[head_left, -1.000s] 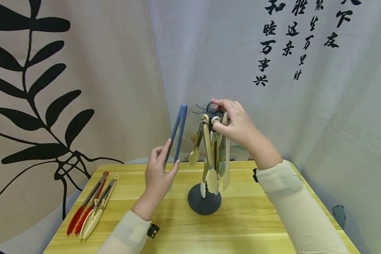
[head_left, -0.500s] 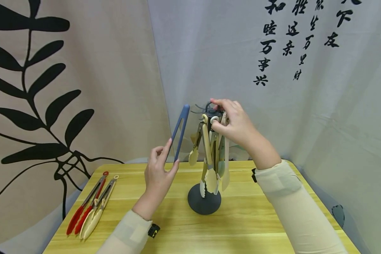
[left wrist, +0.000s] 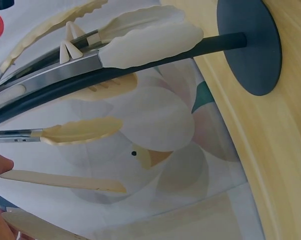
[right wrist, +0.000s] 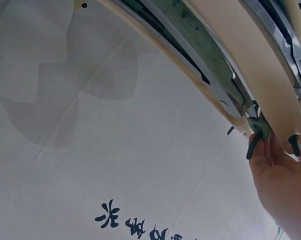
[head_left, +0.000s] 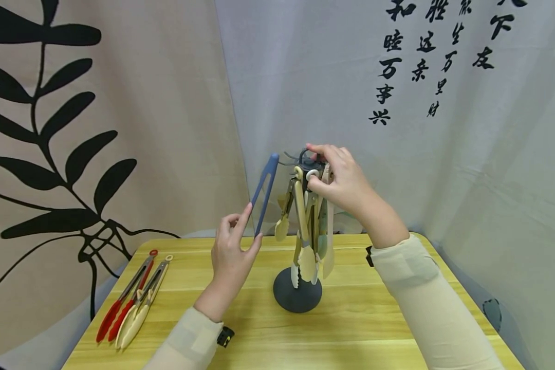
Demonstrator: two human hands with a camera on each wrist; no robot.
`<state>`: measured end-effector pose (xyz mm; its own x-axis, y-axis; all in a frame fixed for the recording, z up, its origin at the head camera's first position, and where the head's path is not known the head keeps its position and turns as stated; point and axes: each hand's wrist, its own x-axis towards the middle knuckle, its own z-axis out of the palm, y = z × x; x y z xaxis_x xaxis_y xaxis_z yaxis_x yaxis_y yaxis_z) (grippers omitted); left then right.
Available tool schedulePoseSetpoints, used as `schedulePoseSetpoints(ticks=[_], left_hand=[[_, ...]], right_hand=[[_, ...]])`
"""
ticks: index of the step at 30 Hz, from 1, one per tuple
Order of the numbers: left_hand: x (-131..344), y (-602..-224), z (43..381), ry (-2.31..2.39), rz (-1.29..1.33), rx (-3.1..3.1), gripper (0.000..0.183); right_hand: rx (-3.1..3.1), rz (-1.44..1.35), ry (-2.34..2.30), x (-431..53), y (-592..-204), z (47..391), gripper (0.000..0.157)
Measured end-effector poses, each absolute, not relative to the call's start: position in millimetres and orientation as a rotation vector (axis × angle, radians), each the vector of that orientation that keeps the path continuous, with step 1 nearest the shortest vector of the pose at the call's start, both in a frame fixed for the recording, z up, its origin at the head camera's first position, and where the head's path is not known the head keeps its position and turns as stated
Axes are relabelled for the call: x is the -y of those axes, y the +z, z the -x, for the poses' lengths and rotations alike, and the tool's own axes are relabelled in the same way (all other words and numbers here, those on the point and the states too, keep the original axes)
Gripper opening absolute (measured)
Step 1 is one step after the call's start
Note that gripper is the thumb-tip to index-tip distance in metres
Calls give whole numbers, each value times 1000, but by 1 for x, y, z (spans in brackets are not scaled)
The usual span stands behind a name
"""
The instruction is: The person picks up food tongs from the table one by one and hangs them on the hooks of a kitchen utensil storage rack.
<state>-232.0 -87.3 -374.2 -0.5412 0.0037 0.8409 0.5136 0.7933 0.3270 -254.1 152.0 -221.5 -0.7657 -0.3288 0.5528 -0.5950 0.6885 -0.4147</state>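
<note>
My left hand [head_left: 231, 257] holds blue tongs [head_left: 272, 163] between thumb and fingers, their hinged end up and leaning right. Pale flat tips of these tongs [left wrist: 65, 181] stand apart in the left wrist view. Just right of them is a dark utensil stand [head_left: 298, 293] on a round base, hung with several cream, green and white utensils. At its top, my right hand [head_left: 347, 177] grips the stand near the loop, thumb by a white ring [head_left: 312, 173]. The right wrist view shows those fingers [right wrist: 260, 155] beside the dark hooks; part of that hand is cut off.
Red-tipped tongs [head_left: 116, 313] and cream-tipped tongs [head_left: 139, 321] lie side by side on the left of the wooden table [head_left: 361, 329]. A printed curtain [head_left: 296, 92] hangs close behind the table.
The blue tongs' upper end has moved slightly right, closer to the stand's hooks, as my left hand tilts them. My right hand stays on the stand's top.
</note>
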Motion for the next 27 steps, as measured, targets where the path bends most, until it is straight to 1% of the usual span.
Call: schedulePoseSetpoints(ticks=[7,27], left_hand=[[87,-374,231,-699,382,2075,74],[79,-377,233,-685,373,2052,78]], right_hand=[[2456,-720,819,-150,-222,254,61],[2444,-716,804,-148,-222,254,59]])
